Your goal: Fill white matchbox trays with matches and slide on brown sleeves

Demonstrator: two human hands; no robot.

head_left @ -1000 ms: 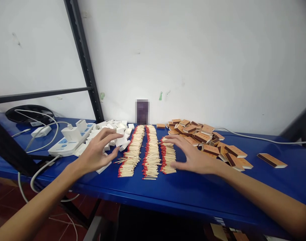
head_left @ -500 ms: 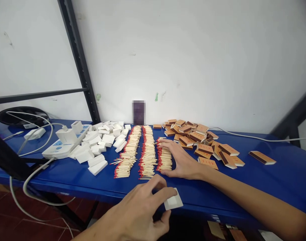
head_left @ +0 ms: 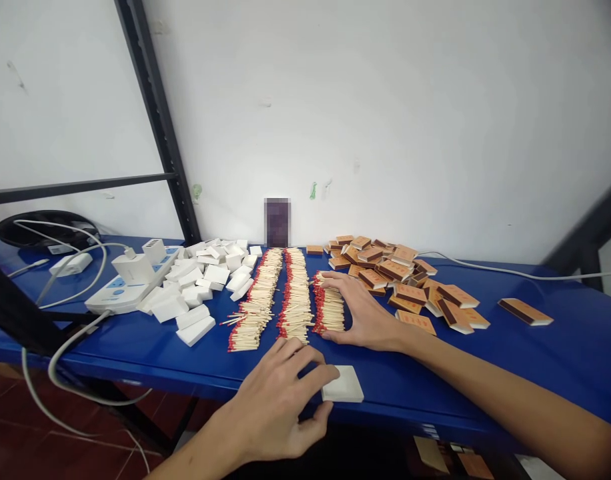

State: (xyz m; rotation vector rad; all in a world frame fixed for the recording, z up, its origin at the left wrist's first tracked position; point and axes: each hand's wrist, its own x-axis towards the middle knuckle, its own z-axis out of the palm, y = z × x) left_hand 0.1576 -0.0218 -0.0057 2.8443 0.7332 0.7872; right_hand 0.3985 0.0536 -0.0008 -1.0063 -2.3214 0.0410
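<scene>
My left hand is at the shelf's front edge, thumb and fingers closed on the near-left side of a small white matchbox tray. The tray lies flat on the blue surface. My right hand curves round the short right-hand row of matches, fingers at its far end and thumb at its near end. Two longer rows lie to its left, a middle match row and a left match row. All rows have their red heads pointing left.
A heap of white trays lies left of the matches. Brown matchbox sleeves are piled at the right, with one lone sleeve further out. A power strip with white cables and a black shelf post stand at the left.
My left hand has lowered the white tray from a tilted position to flat on the shelf's front edge. My right hand stays round the short match row.
</scene>
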